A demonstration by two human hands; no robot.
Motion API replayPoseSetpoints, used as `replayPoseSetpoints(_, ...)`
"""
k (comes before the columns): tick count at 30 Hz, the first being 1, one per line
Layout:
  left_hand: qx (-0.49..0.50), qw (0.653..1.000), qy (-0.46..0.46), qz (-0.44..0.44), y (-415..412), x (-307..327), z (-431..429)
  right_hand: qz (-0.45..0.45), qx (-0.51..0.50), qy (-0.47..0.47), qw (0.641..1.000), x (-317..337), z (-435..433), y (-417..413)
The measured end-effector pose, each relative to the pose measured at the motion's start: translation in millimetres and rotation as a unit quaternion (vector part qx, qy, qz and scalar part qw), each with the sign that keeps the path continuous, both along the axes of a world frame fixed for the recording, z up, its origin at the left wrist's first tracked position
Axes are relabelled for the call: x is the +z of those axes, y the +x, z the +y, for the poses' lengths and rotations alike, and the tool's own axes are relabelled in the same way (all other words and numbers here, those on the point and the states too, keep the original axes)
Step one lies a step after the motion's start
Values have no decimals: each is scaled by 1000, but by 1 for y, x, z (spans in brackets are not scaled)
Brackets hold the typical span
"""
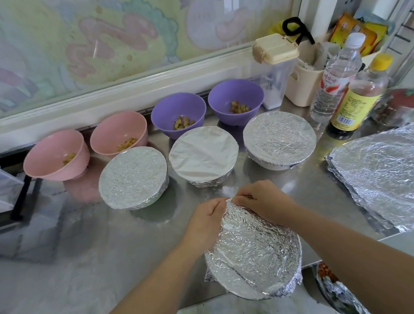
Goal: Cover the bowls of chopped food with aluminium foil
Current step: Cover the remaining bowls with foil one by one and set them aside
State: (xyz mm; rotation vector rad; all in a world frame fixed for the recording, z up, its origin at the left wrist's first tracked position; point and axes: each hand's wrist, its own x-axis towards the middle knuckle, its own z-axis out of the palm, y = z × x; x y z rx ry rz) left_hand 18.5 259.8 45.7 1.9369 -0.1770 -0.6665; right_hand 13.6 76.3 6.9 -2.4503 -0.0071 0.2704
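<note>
Foil (pixel 254 247) lies crinkled over the near bowl (pixel 250 286), which sits at the near edge of the bench (pixel 104 251), a little right of its middle. The sheet is folded down round the bowl's sides and hides what is inside.

Both hands meet at the bowl's far rim. The left hand (pixel 206 220) has its fingers curled and pinches the foil there. The right hand (pixel 262 202) pinches the same bit of foil from the other side, fingertips almost touching the left's.

Behind it, across the middle of the bench, stands a row of three wrapped bowls. The left covered bowl (pixel 133 177) and the right covered bowl (pixel 280 138) have crinkled tops. The middle covered bowl (pixel 203 154) has a smoother, paler top.

Along the back edge four bowls stand uncovered, each with a few yellowish chopped pieces in the bottom. They are the outer pink bowl (pixel 55 159), the inner pink bowl (pixel 118 135), the left purple bowl (pixel 179 114) and the right purple bowl (pixel 236 102).

A stack of loose foil sheets (pixel 388 174) lies flat by the right edge. In the back right corner stand a clear bottle (pixel 336 77) and a yellow-capped bottle (pixel 359 97).
</note>
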Motion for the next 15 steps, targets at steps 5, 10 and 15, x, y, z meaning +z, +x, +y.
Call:
replayPoseSetpoints(5,15,1000,-6,-2,-2,-4,1,-21,12,-7,1000,1,1,-1)
replayPoseSetpoints(10,72,997,7,-21,-3,-12,6,10,24,-27,999,10,6,10)
replayPoseSetpoints(15,198,980,11,-26,-15,-29,14,21,-62,1,998,22,-4,-3)
